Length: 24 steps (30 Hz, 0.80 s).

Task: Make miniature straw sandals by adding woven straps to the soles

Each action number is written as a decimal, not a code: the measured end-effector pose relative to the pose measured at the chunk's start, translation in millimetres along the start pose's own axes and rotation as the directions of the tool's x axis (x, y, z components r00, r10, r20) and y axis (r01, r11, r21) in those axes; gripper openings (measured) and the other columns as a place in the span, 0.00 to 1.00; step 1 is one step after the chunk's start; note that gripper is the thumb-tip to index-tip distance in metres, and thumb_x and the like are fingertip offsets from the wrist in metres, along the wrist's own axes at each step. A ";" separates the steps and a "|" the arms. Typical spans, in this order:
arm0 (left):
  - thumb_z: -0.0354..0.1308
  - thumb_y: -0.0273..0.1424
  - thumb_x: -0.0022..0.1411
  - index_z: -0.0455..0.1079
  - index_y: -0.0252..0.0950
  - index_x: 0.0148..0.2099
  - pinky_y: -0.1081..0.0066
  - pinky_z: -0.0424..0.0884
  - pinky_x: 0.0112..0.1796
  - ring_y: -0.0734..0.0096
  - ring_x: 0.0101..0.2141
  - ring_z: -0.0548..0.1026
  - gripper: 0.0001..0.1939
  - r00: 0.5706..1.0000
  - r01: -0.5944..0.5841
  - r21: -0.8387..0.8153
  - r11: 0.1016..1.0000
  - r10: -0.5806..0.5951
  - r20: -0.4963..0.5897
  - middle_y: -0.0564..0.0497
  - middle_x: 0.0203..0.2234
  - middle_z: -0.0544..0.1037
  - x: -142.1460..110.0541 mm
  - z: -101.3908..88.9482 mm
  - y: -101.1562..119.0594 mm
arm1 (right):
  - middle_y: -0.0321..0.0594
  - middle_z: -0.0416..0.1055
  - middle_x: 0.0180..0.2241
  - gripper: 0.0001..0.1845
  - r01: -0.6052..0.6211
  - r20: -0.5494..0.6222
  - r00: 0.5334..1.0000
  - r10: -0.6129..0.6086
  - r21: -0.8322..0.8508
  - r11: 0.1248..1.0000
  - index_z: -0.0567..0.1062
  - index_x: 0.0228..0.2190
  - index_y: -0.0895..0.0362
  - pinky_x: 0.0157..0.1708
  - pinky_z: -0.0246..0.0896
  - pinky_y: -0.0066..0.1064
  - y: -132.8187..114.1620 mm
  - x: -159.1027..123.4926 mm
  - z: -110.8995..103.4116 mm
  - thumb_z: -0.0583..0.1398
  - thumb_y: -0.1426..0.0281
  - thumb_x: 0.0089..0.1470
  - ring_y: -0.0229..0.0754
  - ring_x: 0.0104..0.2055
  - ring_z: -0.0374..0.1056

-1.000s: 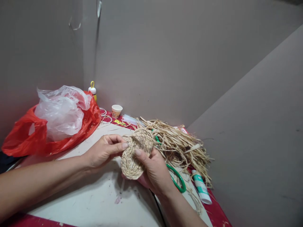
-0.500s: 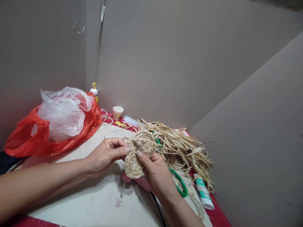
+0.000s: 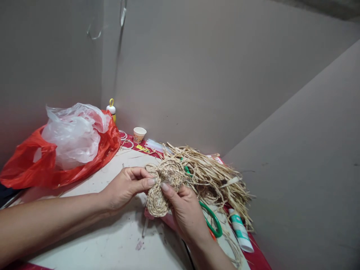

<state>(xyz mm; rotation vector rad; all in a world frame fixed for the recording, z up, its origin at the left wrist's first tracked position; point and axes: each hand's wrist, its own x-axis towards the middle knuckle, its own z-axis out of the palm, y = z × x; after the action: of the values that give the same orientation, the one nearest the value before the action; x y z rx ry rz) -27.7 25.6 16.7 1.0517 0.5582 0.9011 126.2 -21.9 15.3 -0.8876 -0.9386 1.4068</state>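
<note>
Pinching a coiled straw braid (image 3: 158, 204) between thumb and fingers, the left hand (image 3: 123, 188) and right hand (image 3: 188, 212) hold it over the white board (image 3: 112, 243) near loose straw (image 3: 216, 170).

Woven piece (image 3: 157, 204): pale straw, coiled-braid pattern. Bag (image 3: 28, 161): red. Tube (image 3: 241, 230): white, teal bands. Board (image 3: 112, 240): off-white.
</note>
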 end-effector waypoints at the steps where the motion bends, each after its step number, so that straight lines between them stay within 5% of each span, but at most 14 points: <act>1: 0.66 0.34 0.51 0.71 0.32 0.27 0.75 0.62 0.31 0.79 0.25 0.67 0.11 1.000 0.003 0.001 1.000 -0.003 -0.001 0.55 0.22 0.72 0.2 -0.1 -0.4 | 0.39 0.77 0.24 0.09 -0.004 -0.002 1.000 0.004 0.006 1.000 0.80 0.30 0.59 0.20 0.68 0.30 -0.2 -0.1 0.7 0.66 0.66 0.48 0.40 0.21 0.70; 15: 0.66 0.34 0.51 0.69 0.32 0.27 0.75 0.62 0.29 0.79 0.24 0.67 0.11 0.999 0.022 -0.007 1.000 -0.022 -0.023 0.55 0.21 0.72 2.5 -0.2 -3.1 | 0.39 0.76 0.20 0.10 -0.044 0.008 0.999 0.043 0.053 0.998 0.78 0.24 0.59 0.19 0.67 0.31 3.8 4.2 2.5 0.66 0.64 0.47 0.39 0.18 0.69; 24: 0.61 0.41 0.55 0.71 0.32 0.37 0.73 0.63 0.30 0.77 0.26 0.68 0.16 0.996 0.082 -0.053 0.995 -0.084 -0.023 0.52 0.26 0.72 4.6 -2.6 5.5 | 0.40 0.77 0.21 0.10 -0.027 -0.034 0.999 0.028 0.036 0.999 0.79 0.24 0.59 0.24 0.67 0.33 -0.8 9.5 -2.1 0.68 0.64 0.45 0.41 0.20 0.70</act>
<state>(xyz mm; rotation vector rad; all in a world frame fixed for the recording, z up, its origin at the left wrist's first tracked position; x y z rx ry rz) -29.2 31.9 20.7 0.9646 0.5919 0.8524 128.0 -12.3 15.3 -0.8981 -0.8757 1.4236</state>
